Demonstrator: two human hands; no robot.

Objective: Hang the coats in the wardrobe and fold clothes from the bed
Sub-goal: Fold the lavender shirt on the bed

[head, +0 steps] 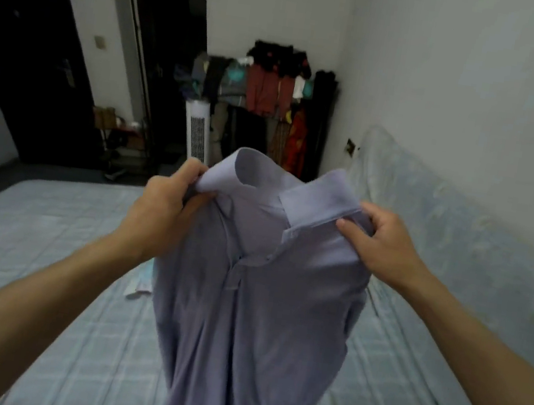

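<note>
blue checked bed [45, 238] lies under it all; at mid-frame the fingers [194, 170] of left hand [158, 200] and right hand [381, 240] pinch a lilac shirt [254, 304] by its collar, its body hanging free above the mattress. so narrow a hold could slip in a shake, or the tail could drag the small white garment [140, 287] just beside it; bare mattress lies open on both sides.
</note>
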